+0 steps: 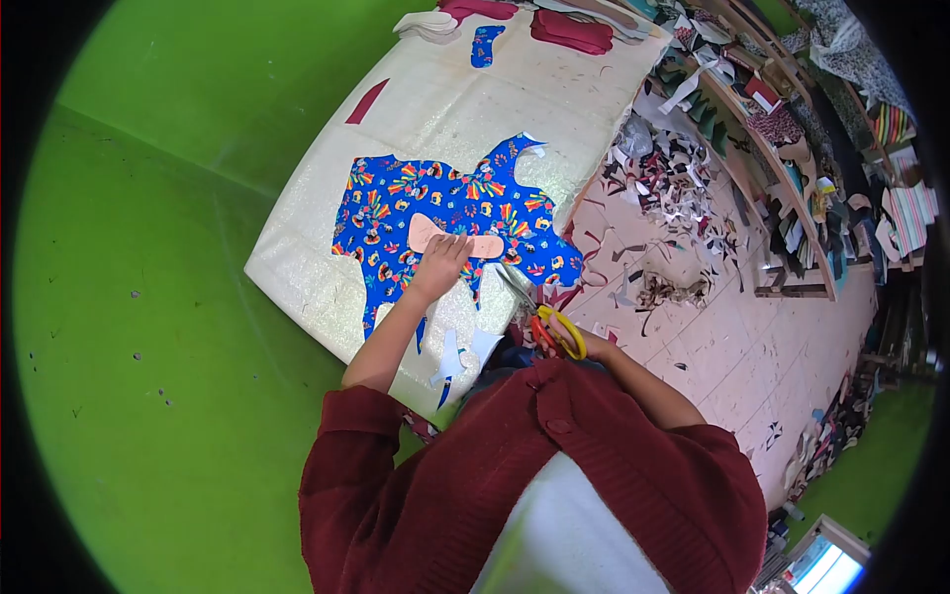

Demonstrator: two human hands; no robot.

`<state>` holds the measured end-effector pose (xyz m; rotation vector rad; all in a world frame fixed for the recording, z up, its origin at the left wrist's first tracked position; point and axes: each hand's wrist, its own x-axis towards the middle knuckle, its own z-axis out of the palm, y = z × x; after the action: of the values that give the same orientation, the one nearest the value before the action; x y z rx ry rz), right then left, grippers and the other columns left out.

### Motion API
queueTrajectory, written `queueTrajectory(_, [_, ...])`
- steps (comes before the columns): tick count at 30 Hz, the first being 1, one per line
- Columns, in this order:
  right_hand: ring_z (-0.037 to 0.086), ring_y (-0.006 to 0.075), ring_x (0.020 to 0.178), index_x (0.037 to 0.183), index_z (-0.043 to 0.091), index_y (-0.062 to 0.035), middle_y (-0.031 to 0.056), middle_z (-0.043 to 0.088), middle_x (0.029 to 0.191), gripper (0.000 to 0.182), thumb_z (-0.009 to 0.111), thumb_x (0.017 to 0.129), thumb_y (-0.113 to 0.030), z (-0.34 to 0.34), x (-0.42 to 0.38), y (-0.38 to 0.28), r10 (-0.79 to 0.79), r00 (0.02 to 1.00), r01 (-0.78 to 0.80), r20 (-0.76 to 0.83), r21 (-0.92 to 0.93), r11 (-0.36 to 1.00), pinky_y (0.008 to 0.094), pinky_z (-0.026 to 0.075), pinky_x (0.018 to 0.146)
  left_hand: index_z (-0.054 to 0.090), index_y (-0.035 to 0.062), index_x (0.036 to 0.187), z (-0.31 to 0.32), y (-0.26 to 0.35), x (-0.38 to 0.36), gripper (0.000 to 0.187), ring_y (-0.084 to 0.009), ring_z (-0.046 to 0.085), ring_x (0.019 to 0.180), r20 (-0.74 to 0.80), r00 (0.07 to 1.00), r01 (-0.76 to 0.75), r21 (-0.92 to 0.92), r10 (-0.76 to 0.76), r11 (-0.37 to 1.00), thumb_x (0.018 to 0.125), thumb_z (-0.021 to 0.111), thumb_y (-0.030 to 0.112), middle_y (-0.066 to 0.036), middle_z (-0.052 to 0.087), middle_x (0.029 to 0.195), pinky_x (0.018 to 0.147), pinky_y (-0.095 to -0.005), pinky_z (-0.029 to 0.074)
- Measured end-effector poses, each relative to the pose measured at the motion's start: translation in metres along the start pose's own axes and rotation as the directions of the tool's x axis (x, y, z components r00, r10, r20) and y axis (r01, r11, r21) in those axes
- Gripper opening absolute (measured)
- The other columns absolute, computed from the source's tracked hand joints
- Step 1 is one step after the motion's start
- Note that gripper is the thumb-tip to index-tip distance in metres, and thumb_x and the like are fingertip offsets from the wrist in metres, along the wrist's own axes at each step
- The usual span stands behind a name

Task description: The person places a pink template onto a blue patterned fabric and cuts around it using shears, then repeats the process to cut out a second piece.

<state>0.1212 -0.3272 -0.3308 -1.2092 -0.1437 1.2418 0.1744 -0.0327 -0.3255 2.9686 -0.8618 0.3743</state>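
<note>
On the pale table lies a blue patterned fabric (396,203) with irregular cut edges. A pink sole-shaped template (487,247) rests on its lower middle. My left hand (444,265) lies over the template, its fingers bent and pressed onto it. My right hand (559,338) is near the table's front edge, wrapped round the yellow and orange handles of a pair of scissors (569,332). The blades point up and left toward the fabric's lower edge, just right of the template.
The table (445,109) bears a maroon strip (367,101), a small blue piece (486,47) and maroon stacked pieces (571,33) at its far end. White scraps (448,358) lie near its front edge. Offcuts (683,188) litter the floor at right, beside a shelf rack (782,168).
</note>
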Motion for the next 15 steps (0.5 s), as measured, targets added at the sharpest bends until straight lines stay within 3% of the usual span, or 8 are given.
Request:
queueTrajectory(10, [0.048,0.0085,0.057,0.096,0.044,-0.0074,0.0024,0.051,0.071,0.059,0.026,0.080,-0.061,0.021,-0.010,0.013,0.031,0.999,-0.026,-0.024,0.169,0.985,0.0198,0.040,0.052,0.051,0.0049,0.109,0.010,0.003,-0.006,0.047,-0.0221,0.053,0.098,-0.104,0.993,0.056,-0.005,-0.056,0.998,0.062,0.053,0.002,-0.008,0.053,0.111,0.085,-0.0354,0.034])
queueTrajectory(13, [0.049,0.0100,0.056,0.098,0.043,-0.0080,0.0034,0.051,0.072,0.062,0.026,0.078,-0.064,0.026,-0.005,0.015,0.048,0.999,-0.045,-0.013,0.191,0.980,0.0222,0.042,0.049,0.053,0.0047,0.105,0.010,0.003,-0.006,0.035,-0.0226,0.055,0.095,-0.112,0.993,0.043,-0.004,-0.044,0.999,0.070,0.049,0.007,-0.008,0.055,0.109,0.082,-0.0364,0.037])
queueTrajectory(15, [0.050,0.0108,0.055,0.100,0.042,-0.0084,0.0037,0.051,0.071,0.064,0.026,0.077,-0.066,0.028,0.005,0.018,0.055,0.998,-0.051,-0.010,0.201,0.978,0.0234,0.043,0.047,0.053,0.0049,0.104,0.011,0.004,-0.007,0.034,-0.0225,0.055,0.095,-0.119,0.991,0.054,-0.005,-0.055,0.999,0.070,0.049,0.007,-0.007,0.055,0.109,0.081,-0.0367,0.037])
